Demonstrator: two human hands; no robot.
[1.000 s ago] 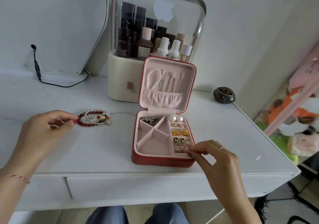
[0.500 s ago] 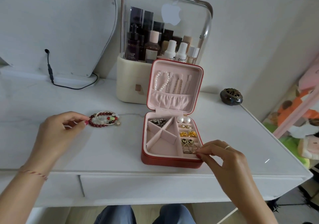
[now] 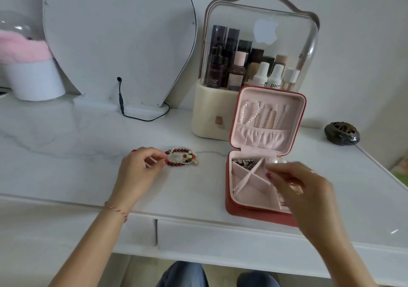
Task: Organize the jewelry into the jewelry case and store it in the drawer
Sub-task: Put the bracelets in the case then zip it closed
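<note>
lying on the white tabletop (image 3: 77, 154) left of the open red jewelry case (image 3: 254, 209), the beaded bracelets (image 3: 182, 156) were just touched by the left hand (image 3: 138, 170), its fingertips curled toward them; whether it had pinched them could not be told. the right hand (image 3: 302, 189) hovered blurred over the case's right side, fingers loosely bent. lifting all the loops together and aiming for a near, unfilled compartment would probably serve best.

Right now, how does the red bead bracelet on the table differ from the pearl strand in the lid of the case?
The red bead bracelet lies flat and coiled on the table; the pearl strand hangs inside the case lid. One has dark red beads, the other white. The left hand touches the bracelet; nothing touches the strand. Both are beaded.
</note>
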